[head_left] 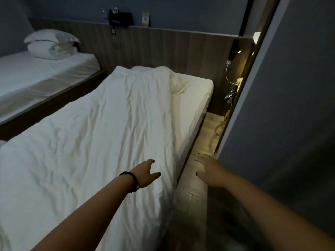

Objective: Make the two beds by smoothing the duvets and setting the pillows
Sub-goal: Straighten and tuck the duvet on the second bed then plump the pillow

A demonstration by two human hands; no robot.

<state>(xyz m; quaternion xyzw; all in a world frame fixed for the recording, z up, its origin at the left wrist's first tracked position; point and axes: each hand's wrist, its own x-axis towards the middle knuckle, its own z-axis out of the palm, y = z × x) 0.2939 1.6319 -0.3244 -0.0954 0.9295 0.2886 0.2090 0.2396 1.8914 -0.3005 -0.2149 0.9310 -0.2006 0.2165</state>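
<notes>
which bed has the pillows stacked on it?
The far bed on the left: two white pillows stacked at its head. The near bed shows only a wrinkled white duvet.

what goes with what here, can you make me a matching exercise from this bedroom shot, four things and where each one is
Things:
1. duvet
2. stacked pillows
3. left hand
4. right hand

Places:
A. over the floor strip beside the near bed
B. at the head of the far bed
C. spread wrinkled along the near bed
D. over the duvet's right edge, beaded bracelet on its wrist

Pairs: 1-C, 2-B, 3-D, 4-A
</notes>
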